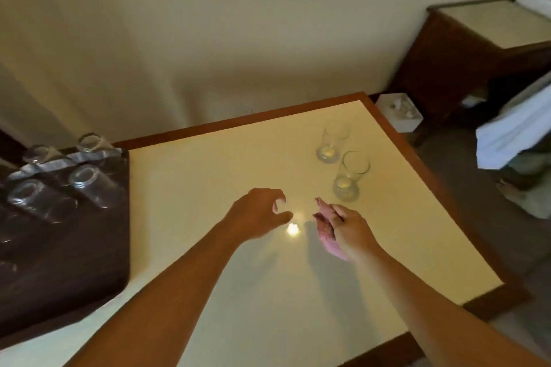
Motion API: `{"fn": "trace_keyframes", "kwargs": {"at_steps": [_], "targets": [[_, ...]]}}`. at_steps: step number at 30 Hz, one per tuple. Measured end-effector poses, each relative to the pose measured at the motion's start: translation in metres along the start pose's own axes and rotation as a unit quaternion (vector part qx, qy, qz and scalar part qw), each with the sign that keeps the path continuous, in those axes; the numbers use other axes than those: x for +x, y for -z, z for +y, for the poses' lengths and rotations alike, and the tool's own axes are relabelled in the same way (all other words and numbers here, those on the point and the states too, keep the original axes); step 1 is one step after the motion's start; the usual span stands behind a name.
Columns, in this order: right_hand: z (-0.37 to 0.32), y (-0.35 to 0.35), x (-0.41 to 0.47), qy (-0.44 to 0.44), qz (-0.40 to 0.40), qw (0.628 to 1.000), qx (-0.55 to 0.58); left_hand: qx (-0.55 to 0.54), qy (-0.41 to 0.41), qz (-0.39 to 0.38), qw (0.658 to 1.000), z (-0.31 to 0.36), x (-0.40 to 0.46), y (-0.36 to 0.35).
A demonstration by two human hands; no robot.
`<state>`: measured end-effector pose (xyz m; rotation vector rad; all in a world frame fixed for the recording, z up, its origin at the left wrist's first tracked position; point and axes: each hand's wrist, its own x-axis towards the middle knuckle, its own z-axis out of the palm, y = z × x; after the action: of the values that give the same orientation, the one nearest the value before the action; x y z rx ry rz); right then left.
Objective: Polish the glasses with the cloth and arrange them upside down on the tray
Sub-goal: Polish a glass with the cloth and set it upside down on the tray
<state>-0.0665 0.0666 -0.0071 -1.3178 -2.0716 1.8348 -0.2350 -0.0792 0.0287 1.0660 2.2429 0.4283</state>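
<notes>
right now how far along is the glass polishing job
Done: four glasses stand upside down on the dark tray. In hand: the right hand holds the pink cloth; the left hand holds nothing. Left: two upright glasses on the table.

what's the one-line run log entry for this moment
left hand: empty | right hand: holds pink cloth | clear upright drinking glasses: on table | dark wooden tray: upturned glasses

Four clear glasses (89,185) stand upside down on the dark tray (74,262) at left. Two more glasses (350,174) stand upright on the table's far right. A crumpled pink cloth (328,232) lies in the right hand (351,231).
</notes>
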Motion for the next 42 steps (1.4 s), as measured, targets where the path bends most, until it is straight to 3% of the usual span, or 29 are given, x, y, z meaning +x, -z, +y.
{"fn": "trace_keyframes", "kwargs": {"at_steps": [2, 5, 9, 16, 18, 21, 23, 27, 29, 32, 34, 39, 42], "targets": [[0.020, 0.052, 0.004, 0.083, 0.005, 0.990, -0.116, -0.078, -0.004, 0.018, 0.997, 0.047, 0.035, -0.032], [0.051, 0.111, 0.019, 0.214, 0.033, 0.926, -0.308, -0.170, 0.010, 0.062, 0.983, 0.102, 0.076, -0.069], [0.104, 0.146, 0.046, 0.232, 0.009, 0.869, -0.437, -0.275, 0.080, 0.128, 0.950, 0.133, 0.121, -0.104], [0.132, 0.134, 0.046, 0.123, 0.128, 0.927, -0.331, -0.339, 0.080, 0.185, 0.919, 0.137, 0.162, -0.138], [0.137, 0.133, 0.050, 0.127, 0.137, 0.910, -0.370, -0.334, 0.059, 0.187, 0.922, 0.140, 0.169, -0.140], [0.143, 0.141, 0.063, 0.203, 0.133, 0.877, -0.416, -0.351, 0.059, 0.188, 0.916, 0.143, 0.172, -0.142], [0.138, 0.151, 0.070, 0.234, 0.126, 0.884, -0.385, -0.450, 0.097, 0.182, 0.869, 0.144, 0.164, -0.137], [0.101, 0.149, 0.071, 0.180, 0.128, 0.956, -0.194, -0.670, 0.184, 0.180, 0.696, 0.142, 0.129, -0.115], [0.065, 0.130, 0.063, 0.166, 0.105, 0.978, -0.073, -0.704, 0.179, 0.167, 0.667, 0.132, 0.103, -0.097], [0.002, 0.094, 0.028, 0.265, 0.022, 0.964, -0.016, -0.694, 0.123, 0.172, 0.688, 0.120, 0.065, -0.071], [-0.033, 0.061, 0.008, 0.339, -0.020, 0.940, -0.047, -0.678, 0.071, 0.182, 0.709, 0.120, 0.039, -0.053], [-0.085, -0.041, -0.031, 0.389, 0.017, 0.915, -0.108, -0.697, 0.013, 0.238, 0.677, 0.100, -0.021, -0.009], [-0.101, -0.060, -0.066, 0.445, -0.022, 0.887, -0.119, -0.673, -0.007, 0.260, 0.692, 0.079, -0.060, 0.018]]}}
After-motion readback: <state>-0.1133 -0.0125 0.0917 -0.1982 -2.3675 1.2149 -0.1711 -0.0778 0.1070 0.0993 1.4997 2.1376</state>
